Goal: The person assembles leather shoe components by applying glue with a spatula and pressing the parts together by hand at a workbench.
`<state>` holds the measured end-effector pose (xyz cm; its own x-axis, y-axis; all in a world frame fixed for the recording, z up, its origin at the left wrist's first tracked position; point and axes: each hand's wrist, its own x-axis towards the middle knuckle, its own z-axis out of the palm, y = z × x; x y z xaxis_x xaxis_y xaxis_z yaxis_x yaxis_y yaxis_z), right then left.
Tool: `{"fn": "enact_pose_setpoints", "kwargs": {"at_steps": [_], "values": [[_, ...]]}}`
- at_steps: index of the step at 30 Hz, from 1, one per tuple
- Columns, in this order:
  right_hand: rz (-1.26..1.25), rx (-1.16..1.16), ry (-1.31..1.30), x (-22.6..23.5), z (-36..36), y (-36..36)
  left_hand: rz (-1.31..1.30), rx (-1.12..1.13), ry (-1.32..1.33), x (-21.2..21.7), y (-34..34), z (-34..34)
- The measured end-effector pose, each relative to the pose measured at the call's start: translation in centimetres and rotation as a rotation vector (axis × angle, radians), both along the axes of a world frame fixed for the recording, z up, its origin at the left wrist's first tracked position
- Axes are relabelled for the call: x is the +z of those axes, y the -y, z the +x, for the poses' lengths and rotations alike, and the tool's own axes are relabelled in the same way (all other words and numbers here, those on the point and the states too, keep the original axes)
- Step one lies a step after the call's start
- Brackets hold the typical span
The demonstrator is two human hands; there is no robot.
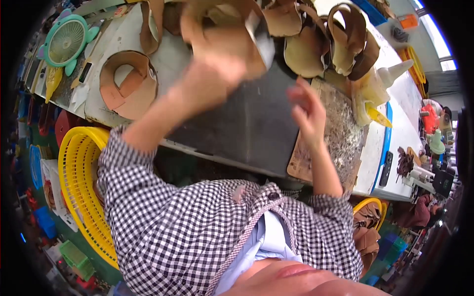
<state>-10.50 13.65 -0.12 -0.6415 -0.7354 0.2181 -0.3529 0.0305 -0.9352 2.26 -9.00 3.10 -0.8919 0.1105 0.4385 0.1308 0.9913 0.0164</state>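
Observation:
My left hand (215, 66) reaches over the far part of the table and is smeared by motion. It overlaps a tan leather piece, apparently a shoe upper (234, 42), with something white at its right edge; whether the fingers grip it cannot be made out. My right hand (310, 111) is raised above the edge of a worn, stained board (340, 133), its fingers apart and holding nothing. Between the hands lies a dark mat (247, 123). Another tan upper, curled into a ring (111, 93), rests on the table at the left.
Several leather uppers (306, 52) stand along the back. At the right is a translucent bottle (368, 93) with a pale nozzle and a yellow-handled tool (378, 115). A green fan (65, 42) stands far left. Yellow baskets flank me, one on the left (81, 197), one with leather pieces (369, 217).

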Motion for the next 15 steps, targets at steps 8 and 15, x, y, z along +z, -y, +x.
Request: {"fn": "enact_pose_setpoints", "kwargs": {"at_steps": [8, 15], "values": [[0.828, 0.040, -0.533, -0.8, -4.1, 5.4, 0.369, -0.127, 0.160, -5.6, -7.8, -0.1], [0.532, -0.071, -0.630, -4.0, -5.6, 3.7, 0.262, -0.156, 0.407, -8.4, -9.6, -0.1]]}}
